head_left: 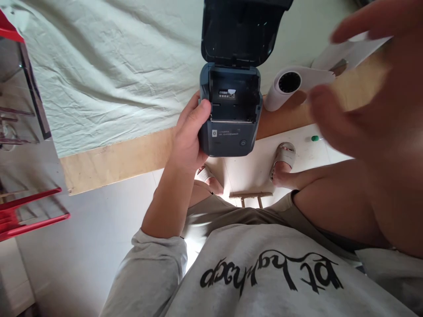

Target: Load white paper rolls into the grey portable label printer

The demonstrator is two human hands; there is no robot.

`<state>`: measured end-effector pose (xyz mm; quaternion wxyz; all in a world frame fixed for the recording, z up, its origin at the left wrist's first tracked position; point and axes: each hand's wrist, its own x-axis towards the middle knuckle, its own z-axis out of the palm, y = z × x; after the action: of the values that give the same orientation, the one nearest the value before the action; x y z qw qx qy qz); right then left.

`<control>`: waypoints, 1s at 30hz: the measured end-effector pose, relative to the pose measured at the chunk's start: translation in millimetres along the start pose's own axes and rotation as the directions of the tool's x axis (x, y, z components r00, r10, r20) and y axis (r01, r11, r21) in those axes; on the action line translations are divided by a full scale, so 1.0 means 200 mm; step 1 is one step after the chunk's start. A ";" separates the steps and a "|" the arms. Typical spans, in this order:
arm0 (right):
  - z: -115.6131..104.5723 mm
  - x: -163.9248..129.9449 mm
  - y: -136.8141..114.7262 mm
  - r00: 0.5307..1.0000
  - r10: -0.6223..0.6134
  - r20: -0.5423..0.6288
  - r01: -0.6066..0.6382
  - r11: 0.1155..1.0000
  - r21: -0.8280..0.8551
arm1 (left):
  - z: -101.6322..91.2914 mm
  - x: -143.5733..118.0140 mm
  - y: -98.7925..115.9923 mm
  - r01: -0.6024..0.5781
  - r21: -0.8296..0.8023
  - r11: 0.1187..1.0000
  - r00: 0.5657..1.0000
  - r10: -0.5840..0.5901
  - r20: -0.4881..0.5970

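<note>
My left hand [190, 132] grips the left side of a small dark blue label printer [231, 132], thumb on its top edge. The printer's lid [241, 31] is swung open and the paper bay is empty. My right hand [370, 101] is close to the camera and blurred. Its fingers pinch the loose end [350, 53] of a white paper roll [287, 86], which lies on the table just right of the printer.
A wooden table edge [115, 158] carries a pale green cloth [109, 75]. A red rack [20, 215] stands at the left. Below are the white floor, my sandalled feet [284, 163], a small wooden stool [251, 198] and a green cap [315, 138].
</note>
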<state>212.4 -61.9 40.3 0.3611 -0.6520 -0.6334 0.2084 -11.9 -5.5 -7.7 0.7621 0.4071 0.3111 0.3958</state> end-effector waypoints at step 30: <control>0.23 0.06 0.10 0.948 -0.315 0.039 0.315 0.917 -0.247 | 0.00 -0.01 0.00 -0.017 0.004 1.000 0.999 0.017 -0.038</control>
<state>193.0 -39.6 -2.5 0.3055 -0.5818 -0.7509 0.0657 -12.0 -7.0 -6.8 0.7520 0.4037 0.3229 0.4091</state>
